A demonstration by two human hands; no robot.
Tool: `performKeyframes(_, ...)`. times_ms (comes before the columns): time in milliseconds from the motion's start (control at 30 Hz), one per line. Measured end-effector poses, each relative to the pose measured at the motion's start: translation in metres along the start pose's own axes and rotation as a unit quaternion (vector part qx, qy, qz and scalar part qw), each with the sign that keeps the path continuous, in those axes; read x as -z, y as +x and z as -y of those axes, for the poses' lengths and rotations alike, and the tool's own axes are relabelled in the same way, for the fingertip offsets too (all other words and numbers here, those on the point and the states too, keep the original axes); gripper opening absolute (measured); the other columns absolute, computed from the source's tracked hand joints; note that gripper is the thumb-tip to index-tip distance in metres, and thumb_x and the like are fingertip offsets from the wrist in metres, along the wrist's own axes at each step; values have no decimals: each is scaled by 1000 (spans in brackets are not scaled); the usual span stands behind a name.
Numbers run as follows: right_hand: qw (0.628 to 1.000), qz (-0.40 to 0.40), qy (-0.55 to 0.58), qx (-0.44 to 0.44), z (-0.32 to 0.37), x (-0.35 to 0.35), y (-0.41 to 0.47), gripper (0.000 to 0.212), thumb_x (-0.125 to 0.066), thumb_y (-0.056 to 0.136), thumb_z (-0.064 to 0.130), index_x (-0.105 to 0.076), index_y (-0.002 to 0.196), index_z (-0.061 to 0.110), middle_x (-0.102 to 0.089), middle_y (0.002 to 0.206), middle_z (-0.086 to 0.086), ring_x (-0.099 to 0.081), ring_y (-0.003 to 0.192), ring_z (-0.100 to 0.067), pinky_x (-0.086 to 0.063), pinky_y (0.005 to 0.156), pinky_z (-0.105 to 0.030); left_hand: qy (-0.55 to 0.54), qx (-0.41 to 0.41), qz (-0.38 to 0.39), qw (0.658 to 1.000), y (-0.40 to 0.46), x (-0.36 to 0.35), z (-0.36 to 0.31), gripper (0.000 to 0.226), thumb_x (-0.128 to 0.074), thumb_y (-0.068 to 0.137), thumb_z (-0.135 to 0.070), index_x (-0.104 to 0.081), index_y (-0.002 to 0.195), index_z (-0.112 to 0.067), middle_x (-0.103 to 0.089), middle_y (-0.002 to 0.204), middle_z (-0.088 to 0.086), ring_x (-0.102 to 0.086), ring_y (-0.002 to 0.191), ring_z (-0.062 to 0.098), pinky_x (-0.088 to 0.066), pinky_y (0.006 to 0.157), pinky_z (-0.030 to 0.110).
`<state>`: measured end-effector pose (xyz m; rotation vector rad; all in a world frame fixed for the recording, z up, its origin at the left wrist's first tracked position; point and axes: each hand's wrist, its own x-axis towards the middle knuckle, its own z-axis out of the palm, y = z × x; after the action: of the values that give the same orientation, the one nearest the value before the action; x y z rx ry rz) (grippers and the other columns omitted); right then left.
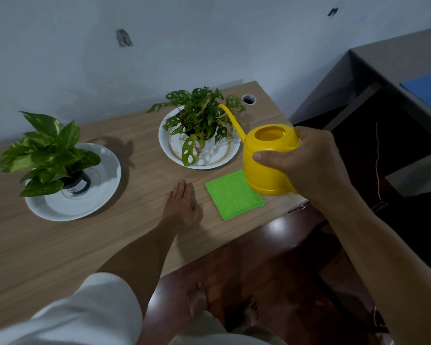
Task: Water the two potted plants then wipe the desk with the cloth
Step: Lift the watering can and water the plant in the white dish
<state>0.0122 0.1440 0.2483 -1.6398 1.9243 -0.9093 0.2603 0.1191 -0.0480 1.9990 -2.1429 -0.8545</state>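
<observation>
My right hand grips a yellow watering can held above the desk's right end; its thin spout reaches up into the leaves of the holey-leaved plant, which stands on a white plate. A second plant with broad green leaves sits in a dark pot on a white plate at the left. A folded green cloth lies flat on the wooden desk, partly under the can. My left hand rests flat on the desk just left of the cloth, fingers together.
A cable hole is in the desk's far right corner by the white wall. A dark table with a blue pad stands to the right. Bare feet stand on the red-brown floor below the desk edge.
</observation>
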Motion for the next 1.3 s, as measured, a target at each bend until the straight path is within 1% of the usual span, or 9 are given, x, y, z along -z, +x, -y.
performKeyframes(133, 1000, -6, 3, 5, 1, 1, 2, 72, -83, 57, 64, -77, 107, 12, -77, 101, -7, -72, 92, -28, -61, 83, -46, -8, 0, -8, 1000, 0, 0, 0, 115, -15, 67, -75, -13, 163, -13, -4, 172, 12, -1, 160, 30, -5, 129, 48)
performKeyframes(267, 1000, -8, 21, 18, 4, 0, 4, 62, -95, 65, 52, -76, 109, 12, -75, 101, -4, -71, 92, -26, -54, 77, -35, -2, 5, 4, 1000, 0, 2, -2, 103, -27, 79, -70, -11, 163, -13, -2, 172, 11, 1, 160, 29, -3, 129, 46)
performKeyframes(333, 999, -9, 28, 17, 5, -1, 6, 57, -96, 69, 47, -77, 110, 12, -76, 102, -4, -72, 92, -25, -57, 79, -38, 5, 6, 13, 1000, 0, 3, -3, 94, -37, 88, -63, -8, 164, -14, 1, 173, 10, 3, 160, 28, -1, 129, 45)
performKeyframes(433, 999, -10, 39, 23, 8, -5, 8, 59, -94, 66, 52, -78, 109, 14, -78, 101, -5, -74, 92, -25, -62, 83, -45, 9, 6, 15, 1000, 0, 3, -2, 87, -48, 98, -54, -8, 164, -15, 3, 173, 9, 5, 160, 26, 0, 129, 44)
performKeyframes(667, 997, 20, 74, 22, 17, -14, 5, 61, -90, 62, 52, -80, 112, 18, -80, 101, 0, -76, 94, -22, -63, 85, -48, 7, 1, 18, 1000, 0, 3, -1, 87, -49, 98, -54, -8, 164, -14, 2, 173, 10, 4, 160, 27, -1, 130, 45)
performKeyframes(833, 995, 56, 79, 5, 15, -15, 0, 38, -98, 67, 39, -80, 98, 24, -80, 91, 6, -77, 87, -17, -64, 83, -48, 10, 1, 18, 1000, 0, 1, 0, 86, -48, 99, -54, -9, 163, -14, 2, 173, 9, 4, 160, 26, -1, 130, 45)
performKeyframes(933, 996, 58, 69, -11, 10, -14, -3, 49, -94, 61, 49, -81, 100, 23, -81, 94, 3, -77, 89, -21, -64, 83, -51, 10, 1, 16, 1000, 0, 0, 0, 86, -48, 98, -55, -9, 163, -14, 2, 173, 10, 4, 160, 27, -1, 129, 45)
performKeyframes(1100, 998, 46, 30, -31, 2, -8, -5, 65, -89, 54, 61, -79, 103, 20, -79, 96, 1, -75, 91, -24, -64, 84, -51, 16, 6, 21, 1000, 1, 0, 1, 97, -30, 84, -65, -8, 163, -14, 2, 173, 9, 3, 160, 27, -1, 129, 46)
performKeyframes(1300, 1000, 10, -3, -22, 1, -1, -2, 70, -92, 59, 59, -77, 111, 15, -77, 104, -6, -72, 95, -28, -61, 86, -48, 20, 0, 17, 1000, 1, 0, 3, 98, -29, 83, -65, -9, 163, -14, 1, 173, 9, 3, 160, 26, -1, 129, 45)
